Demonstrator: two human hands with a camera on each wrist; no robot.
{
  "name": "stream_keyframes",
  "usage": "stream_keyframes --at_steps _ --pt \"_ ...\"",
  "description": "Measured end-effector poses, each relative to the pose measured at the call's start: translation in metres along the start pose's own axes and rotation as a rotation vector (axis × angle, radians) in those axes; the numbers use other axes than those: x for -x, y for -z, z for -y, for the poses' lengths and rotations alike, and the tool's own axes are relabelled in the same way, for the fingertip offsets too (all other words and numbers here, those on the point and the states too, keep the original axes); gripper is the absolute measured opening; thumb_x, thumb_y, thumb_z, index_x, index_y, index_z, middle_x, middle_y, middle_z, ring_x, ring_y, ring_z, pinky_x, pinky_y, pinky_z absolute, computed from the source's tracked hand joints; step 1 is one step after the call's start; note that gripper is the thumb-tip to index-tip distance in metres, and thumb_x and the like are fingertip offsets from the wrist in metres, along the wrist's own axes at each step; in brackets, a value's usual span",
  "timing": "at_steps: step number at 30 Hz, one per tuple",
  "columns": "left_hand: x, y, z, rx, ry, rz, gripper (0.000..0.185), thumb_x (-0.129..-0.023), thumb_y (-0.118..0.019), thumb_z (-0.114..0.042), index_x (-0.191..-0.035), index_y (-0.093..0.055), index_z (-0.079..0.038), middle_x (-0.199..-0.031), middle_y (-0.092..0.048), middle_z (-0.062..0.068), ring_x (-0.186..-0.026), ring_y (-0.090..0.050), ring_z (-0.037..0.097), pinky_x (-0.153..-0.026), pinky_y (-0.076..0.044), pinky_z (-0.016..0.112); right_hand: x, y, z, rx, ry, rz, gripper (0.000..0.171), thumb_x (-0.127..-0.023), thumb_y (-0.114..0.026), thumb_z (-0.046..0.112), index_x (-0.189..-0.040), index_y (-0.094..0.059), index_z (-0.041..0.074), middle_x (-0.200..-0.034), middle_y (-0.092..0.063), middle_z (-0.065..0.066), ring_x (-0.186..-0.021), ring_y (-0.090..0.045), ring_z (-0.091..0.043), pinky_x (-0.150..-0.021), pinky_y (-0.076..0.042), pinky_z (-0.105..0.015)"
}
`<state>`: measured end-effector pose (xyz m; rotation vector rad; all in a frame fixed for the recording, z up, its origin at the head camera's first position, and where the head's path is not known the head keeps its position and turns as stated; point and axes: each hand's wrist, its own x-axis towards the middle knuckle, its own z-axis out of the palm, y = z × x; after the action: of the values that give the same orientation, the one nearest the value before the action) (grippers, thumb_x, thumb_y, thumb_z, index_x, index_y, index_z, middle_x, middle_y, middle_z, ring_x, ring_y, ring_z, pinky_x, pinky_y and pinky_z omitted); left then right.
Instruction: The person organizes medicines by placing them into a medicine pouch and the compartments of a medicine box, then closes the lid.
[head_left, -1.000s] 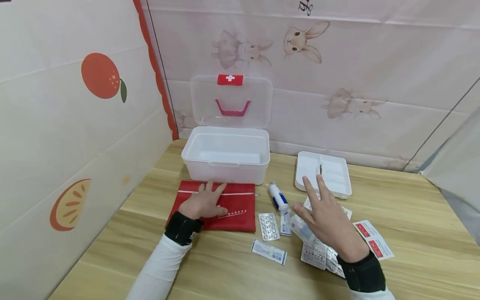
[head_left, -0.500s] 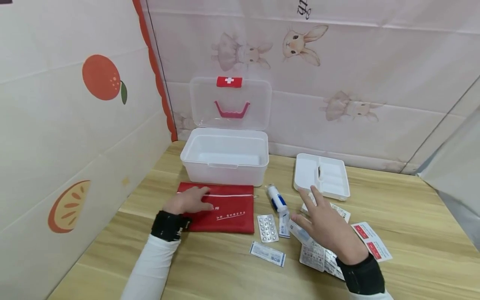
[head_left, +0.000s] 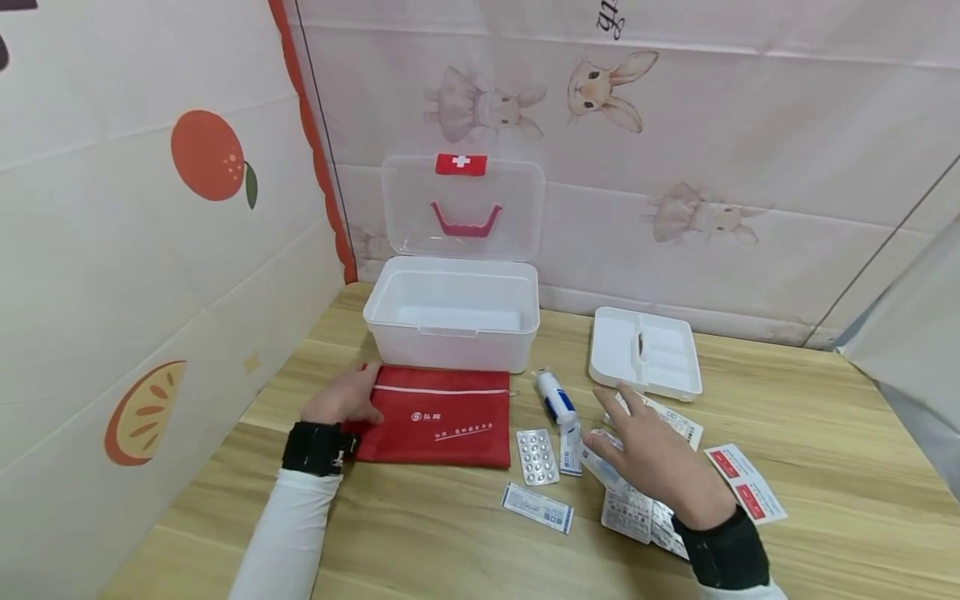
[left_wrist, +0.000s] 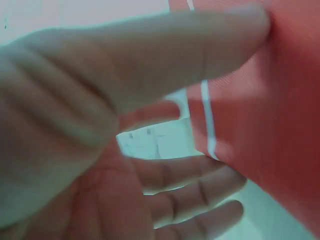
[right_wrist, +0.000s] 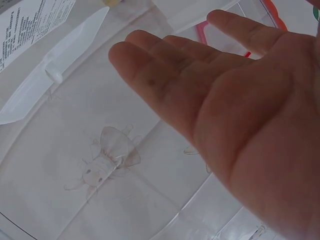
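Observation:
A flat red zip pouch lies in front of the white box. My left hand is at its left edge. In the left wrist view the thumb lies over the red fabric and the other fingers come round the edge, so the hand holds the pouch there. My right hand hovers with spread fingers above several medicine packets and holds nothing. Partly covered by it are a clear packet and a silver blister pack. Beside the pouch lies a full blister pack of pills.
Behind the pouch stands the white first-aid box, its clear lid raised. A white divided tray is at the back right. Nearby lie a white and blue roll, a swab packet and a red-and-white card.
My left hand has slid left across the pouch from its middle to its left edge, with the thumb now over that side. The right hand has drawn back slightly and stays above the packets.

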<state>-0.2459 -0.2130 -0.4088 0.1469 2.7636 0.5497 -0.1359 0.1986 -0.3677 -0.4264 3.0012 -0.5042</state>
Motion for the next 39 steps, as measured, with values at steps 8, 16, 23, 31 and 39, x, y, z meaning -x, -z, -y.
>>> stream_keyframes --at_steps 8,16,23,31,39 --pt "-0.004 0.002 0.011 0.098 -0.016 -0.08 0.05 -0.081 -0.072 0.007 -0.12 -0.041 0.003 -0.108 -0.058 0.021 -0.095 -0.055 0.033 -0.081 -0.051 0.043 -0.001 -0.003 0.0 0.007 0.001 0.008 0.066 -0.099 -0.058 0.042 -0.151 -0.039 0.006 -0.153 -0.03 -0.032 -0.134 -0.037 -0.054 -0.1 -0.04 -0.065" --pt "-0.002 0.01 0.013 0.116 -0.131 -0.11 0.026 -0.092 -0.06 0.002 -0.118 -0.061 0.004 -0.098 -0.066 0.016 -0.08 -0.058 0.024 -0.072 -0.051 0.035 0.0 -0.004 0.001 0.001 0.012 -0.009 0.064 -0.099 -0.06 0.038 -0.15 -0.041 0.004 -0.152 -0.031 -0.033 -0.134 -0.038 -0.054 -0.101 -0.04 -0.065" --pt "0.008 0.019 0.005 0.28 -0.143 -0.094 0.029 -0.1 -0.052 -0.002 -0.128 -0.052 0.006 -0.099 -0.063 0.018 -0.074 -0.06 0.023 -0.064 -0.052 0.029 0.0 -0.005 0.002 0.001 0.007 0.005 0.063 -0.098 -0.06 0.038 -0.148 -0.043 0.004 -0.151 -0.036 -0.032 -0.134 -0.039 -0.052 -0.1 -0.041 -0.065" --pt "0.01 0.025 0.006 0.508 -0.221 -0.072 0.034 -0.103 -0.049 -0.007 -0.136 -0.043 0.002 -0.113 -0.061 0.025 -0.072 -0.069 0.026 -0.065 -0.059 0.033 0.001 -0.003 0.0 0.005 0.037 -0.02 0.061 -0.098 -0.062 0.037 -0.146 -0.046 0.003 -0.145 -0.044 -0.03 -0.133 -0.042 -0.05 -0.103 -0.04 -0.064" --pt "0.018 0.038 0.001 0.629 -0.397 -0.122 0.037 -0.104 -0.049 -0.009 -0.139 -0.042 0.001 -0.111 -0.061 0.025 -0.081 -0.07 0.031 -0.074 -0.06 0.033 -0.002 -0.004 -0.001 -0.019 0.061 -0.068 0.069 -0.096 -0.065 0.036 -0.152 -0.037 0.005 -0.143 -0.048 -0.027 -0.132 -0.045 -0.046 -0.102 -0.042 -0.062"
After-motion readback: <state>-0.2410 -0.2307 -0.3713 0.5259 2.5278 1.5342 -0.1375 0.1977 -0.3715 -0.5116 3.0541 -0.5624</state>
